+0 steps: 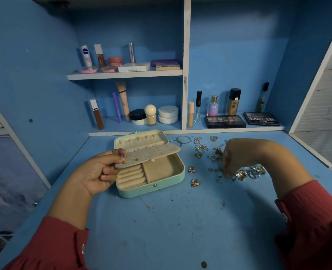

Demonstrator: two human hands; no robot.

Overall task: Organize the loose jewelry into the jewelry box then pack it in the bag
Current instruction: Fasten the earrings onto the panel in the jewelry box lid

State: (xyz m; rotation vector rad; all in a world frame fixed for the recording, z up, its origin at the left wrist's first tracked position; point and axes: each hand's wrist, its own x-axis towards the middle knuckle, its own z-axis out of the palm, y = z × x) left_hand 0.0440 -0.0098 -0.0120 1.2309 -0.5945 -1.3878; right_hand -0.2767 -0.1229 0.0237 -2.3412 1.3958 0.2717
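A: From the head camera, where did the mint-green, round-cornered jewelry box with the cream lining (162, 184) sit?

B: Near the middle of the blue painted desk (161, 230), lid open, its cream earring flap (147, 155) lifted over the ring rolls and the plain compartment.

A: And the left hand (99, 172)?

B: At about nine o'clock from the box, pinching the flap's left end, thumb on top and fingers curled beneath. A few small studs sat in the flap near that thumb.

A: The right hand (237, 154)?

B: At three o'clock from the box, wrist bent, fingers pointing down into the scattered gold and silver loose jewelry (215, 158). Its fingertips were blurred, so I could not tell whether they pinched a piece or only touched the pile.

A: What lay between hand and box?

B: Two gold butterfly-shaped pieces (193, 176) just beside the box's right wall, apart from it. A thin silver bangle (182, 140) lay at one o'clock from the box, near the lid.

A: Behind all that?

B: At twelve o'clock, white-edged blue shelves (126, 75) with cosmetic tubes, jars and dark eyeshadow palettes (224, 121). Both sleeves were dark red
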